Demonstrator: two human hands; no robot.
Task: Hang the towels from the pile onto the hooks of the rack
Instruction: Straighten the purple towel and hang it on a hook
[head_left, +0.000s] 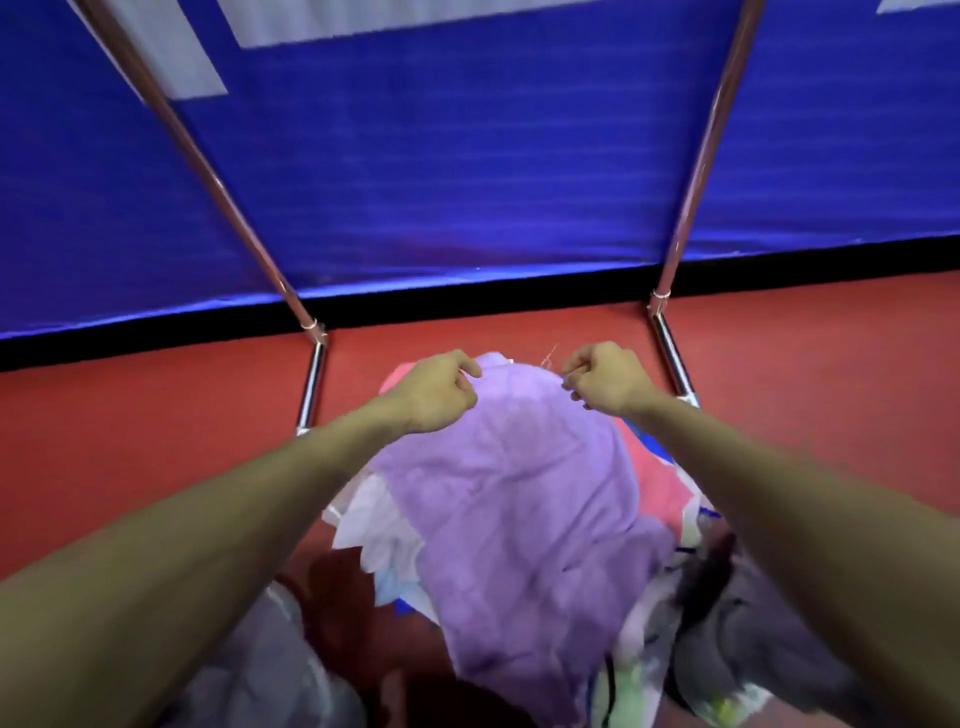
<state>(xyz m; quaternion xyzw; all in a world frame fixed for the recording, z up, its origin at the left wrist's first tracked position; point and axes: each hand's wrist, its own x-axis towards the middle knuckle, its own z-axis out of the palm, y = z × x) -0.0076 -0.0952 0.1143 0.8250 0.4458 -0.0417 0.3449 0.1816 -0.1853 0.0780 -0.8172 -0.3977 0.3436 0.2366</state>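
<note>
A purple towel hangs stretched between my two hands, low over the pile of towels on the red floor. My left hand pinches its far left corner. My right hand pinches the far right corner, where a thin loose thread sticks up. White, pink and blue towels show around and beneath the purple one. The rack's two chrome posts, the left post and the right post, rise on either side of my hands. No hooks are in view.
A blue banner wall with a black base strip stands just behind the rack. The rack's chrome feet rest on the red floor. My knees in grey trousers are at the bottom, beside the pile.
</note>
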